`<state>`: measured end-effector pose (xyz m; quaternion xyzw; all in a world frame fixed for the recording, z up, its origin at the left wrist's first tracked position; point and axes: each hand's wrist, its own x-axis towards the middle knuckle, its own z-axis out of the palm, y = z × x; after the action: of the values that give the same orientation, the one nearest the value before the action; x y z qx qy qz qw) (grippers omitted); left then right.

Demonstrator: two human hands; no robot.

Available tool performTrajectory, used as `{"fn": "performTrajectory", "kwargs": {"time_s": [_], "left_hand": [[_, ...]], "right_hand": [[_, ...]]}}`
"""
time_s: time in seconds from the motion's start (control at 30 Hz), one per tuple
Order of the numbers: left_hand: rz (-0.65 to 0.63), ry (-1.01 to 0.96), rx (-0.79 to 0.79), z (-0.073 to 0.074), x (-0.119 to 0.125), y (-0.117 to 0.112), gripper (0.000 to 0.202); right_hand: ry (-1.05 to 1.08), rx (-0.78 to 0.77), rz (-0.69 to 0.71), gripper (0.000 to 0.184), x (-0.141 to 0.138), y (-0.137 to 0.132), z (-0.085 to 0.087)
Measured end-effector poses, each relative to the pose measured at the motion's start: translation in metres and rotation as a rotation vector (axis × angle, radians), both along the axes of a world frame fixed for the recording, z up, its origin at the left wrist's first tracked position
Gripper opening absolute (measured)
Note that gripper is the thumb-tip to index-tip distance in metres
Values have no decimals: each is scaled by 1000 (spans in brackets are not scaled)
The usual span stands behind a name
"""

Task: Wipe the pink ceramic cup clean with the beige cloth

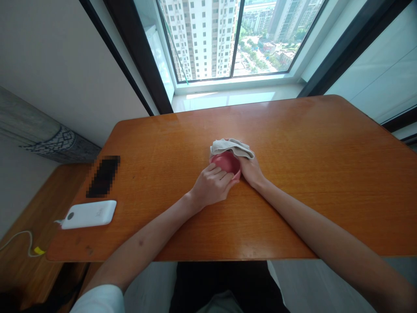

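Observation:
A pink bowl (225, 161) is held over the middle of the wooden table, its inside facing me. My left hand (213, 184) grips the near rim, with the fingers curled over into the bowl. At the bowl's right far side, my right hand (250, 168) is closed on a light grey cloth (233, 147). The cloth lies folded over the far rim and against the outside of the bowl. My right fingers are mostly hidden under the cloth.
On the left of the wooden table (312, 174) lie a white power bank (89, 214) with a cable and a dark, pixelated rectangular object (103, 176). A window (234, 39) stands beyond the far edge. A lower wooden surface (29, 217) with a white cable is at left.

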<state>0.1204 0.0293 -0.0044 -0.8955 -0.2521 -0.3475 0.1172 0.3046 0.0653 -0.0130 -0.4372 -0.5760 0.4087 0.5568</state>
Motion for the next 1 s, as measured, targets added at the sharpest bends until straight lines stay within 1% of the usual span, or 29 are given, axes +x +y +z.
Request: {"fn": "performTrajectory", "kwargs": {"time_s": [0.13, 0.3, 0.4, 0.47, 0.53, 0.6, 0.77, 0.83, 0.9, 1.0], "left_hand": [[33, -19, -19, 0, 2, -1, 33], [104, -40, -64, -5, 4, 0, 35], [160, -43, -55, -8, 6, 1, 37], [167, -45, -41, -9, 5, 2, 37], [125, -41, -33, -8, 0, 6, 37], [51, -27, -30, -5, -10, 12, 37], [-140, 82, -33, 4, -51, 38, 21], [-168, 103, -39, 6, -64, 48, 21], [-199, 112, -52, 7, -71, 54, 23], [-254, 115, -64, 7, -73, 55, 22]], "right_hand": [[-12, 28, 25, 43, -1, 0, 1], [-28, 29, 46, 47, -3, -4, 6], [-53, 24, 54, 50, -4, -6, 8], [-64, 25, 62, 51, -3, -6, 8], [-60, 27, 61, 52, -3, -5, 6], [-52, 27, 61, 52, -2, -4, 5], [-39, 24, 74, 53, -2, -3, 2], [-39, 21, 68, 54, -2, -3, 2], [-40, 19, 59, 55, -2, -4, 3], [-45, 14, 54, 56, -3, -4, 5]]}}
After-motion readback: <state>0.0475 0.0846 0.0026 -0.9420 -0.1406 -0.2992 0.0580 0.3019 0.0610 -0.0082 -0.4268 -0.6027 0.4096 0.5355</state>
